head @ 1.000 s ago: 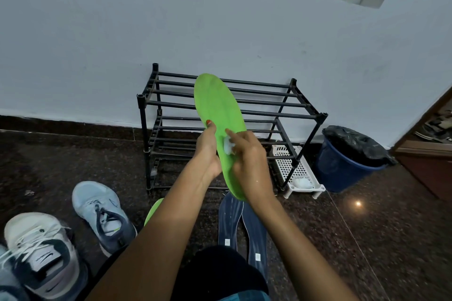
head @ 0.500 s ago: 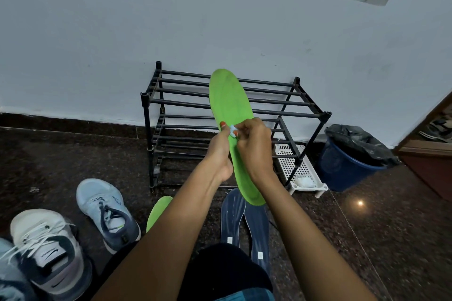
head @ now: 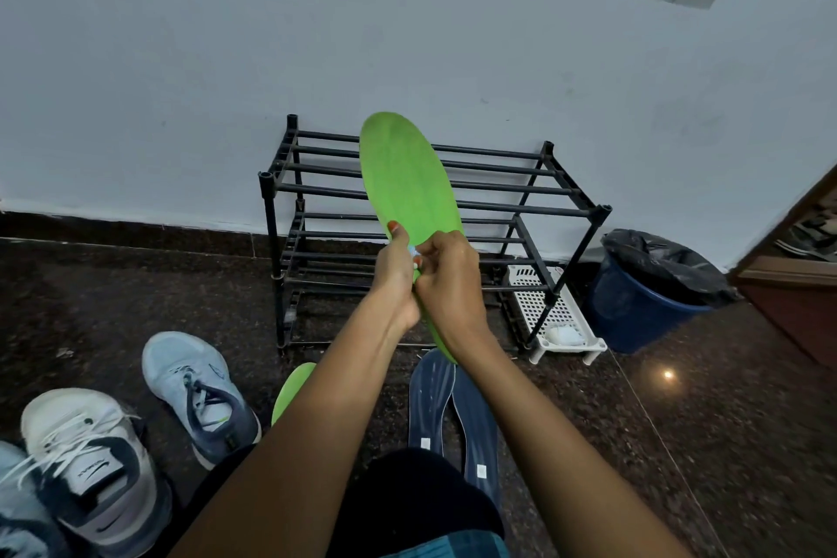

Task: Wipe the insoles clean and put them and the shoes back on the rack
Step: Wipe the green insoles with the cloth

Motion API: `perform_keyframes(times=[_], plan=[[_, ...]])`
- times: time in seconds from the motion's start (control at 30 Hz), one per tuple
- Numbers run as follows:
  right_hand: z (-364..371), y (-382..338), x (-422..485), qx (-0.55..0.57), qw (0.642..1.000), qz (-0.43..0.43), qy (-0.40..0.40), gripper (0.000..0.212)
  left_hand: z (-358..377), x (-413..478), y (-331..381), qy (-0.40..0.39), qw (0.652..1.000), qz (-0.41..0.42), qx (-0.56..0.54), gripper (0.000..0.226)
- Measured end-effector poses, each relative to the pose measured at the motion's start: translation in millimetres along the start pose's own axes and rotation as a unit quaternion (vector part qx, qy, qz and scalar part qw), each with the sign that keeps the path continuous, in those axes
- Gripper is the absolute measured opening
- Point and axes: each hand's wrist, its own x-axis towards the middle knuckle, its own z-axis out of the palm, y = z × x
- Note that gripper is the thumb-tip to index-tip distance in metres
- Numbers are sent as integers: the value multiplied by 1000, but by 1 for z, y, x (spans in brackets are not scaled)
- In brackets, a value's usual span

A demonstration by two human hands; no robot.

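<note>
Green insole (head: 407, 177) is held upright in front of the rack (head: 498, 190), toe end up and heel end down behind the wrists. Left hand (head: 396, 281) grips it at mid-length, fingers curled round the left edge and thumb on the green face. Right hand (head: 448, 281) has its fingers curled, pinching a small pale wipe (head: 413, 251) against the same stretch of the insole, and the two hands touch. Judgement: the insole is thin, light foam. It stands above the grip without drooping, so it has some stiffness, but it would likely bow under a hard rub. The narrow waist is the sensible place to hold it, with backing fingers shifted behind whichever patch is being wiped. The matte face looks grippy rather than slick, and it does not look fragile. Count: two green insoles, this one plus a second green insole (head: 292, 390) on the floor, partly hidden by the left forearm. Two dark blue insoles (head: 428, 399) lie side by side on the floor below the hands. Three shoes are visible at lower left: a light blue shoe (head: 199, 394), a white and navy shoe (head: 86, 458), and a third shoe (head: 18, 512) cut off by the frame edge. A fourth shoe is not visible. One rack.
</note>
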Motion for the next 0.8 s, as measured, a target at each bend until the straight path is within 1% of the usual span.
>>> perform_keyframes(times=[0.1,0.17,0.2,0.27,0.33,0.43,0.57,0.67,0.8], plan=[[1,3,13,-13,1000,12,20,8,4,-3,-4,-14,1000,-8,-11,40],[2,7,21,-26,999,13,19,13,4,-3,-6,-24,999,-7,-29,42],[2,9,24,-29,999,12,13,16,3,-2,-6,-24,999,-1,-39,43],[0,11,25,-20,1000,3,-5,14,2,-1,-4,-17,999,4,-50,43],[-1,11,18,-7,1000,-10,-20,10,1,-2,0,-6,999,5,-47,40],[0,8,2,8,999,-34,-36,14,-2,1,5,17,999,17,-36,35],[1,8,0,3,1000,-22,-18,17,0,3,1,24,999,28,-21,34],[4,9,7,-13,1000,-7,-1,16,1,5,-1,8,999,43,-32,40],[6,21,20,-44,999,17,13,19,2,1,-6,-4,999,44,-31,32]])
